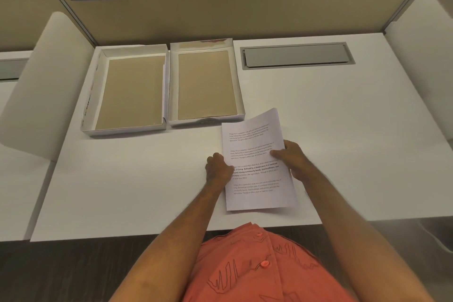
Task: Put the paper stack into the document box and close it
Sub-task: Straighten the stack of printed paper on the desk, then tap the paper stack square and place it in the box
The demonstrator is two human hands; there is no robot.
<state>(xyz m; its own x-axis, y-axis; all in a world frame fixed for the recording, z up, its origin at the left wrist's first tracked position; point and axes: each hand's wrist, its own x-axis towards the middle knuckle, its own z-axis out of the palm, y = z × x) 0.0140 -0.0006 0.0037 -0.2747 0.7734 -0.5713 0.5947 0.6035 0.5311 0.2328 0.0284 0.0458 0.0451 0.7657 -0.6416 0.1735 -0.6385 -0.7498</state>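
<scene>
Near edge of desk (122,179): paper stack (257,167) held by both hands, L hand (218,170) curled on its left edge, R hand (293,159) gripping right edge w/ thumb on top. Far corner tilted up; can't tell if the near end rests on desk. Further back, two open trays side by side, touching: larger one at left (98,95), prob. lid; smaller one (237,86) just beyond the stack, prob. box base. Both empty. So: pickup in hand; loading & closing not yet done.
</scene>
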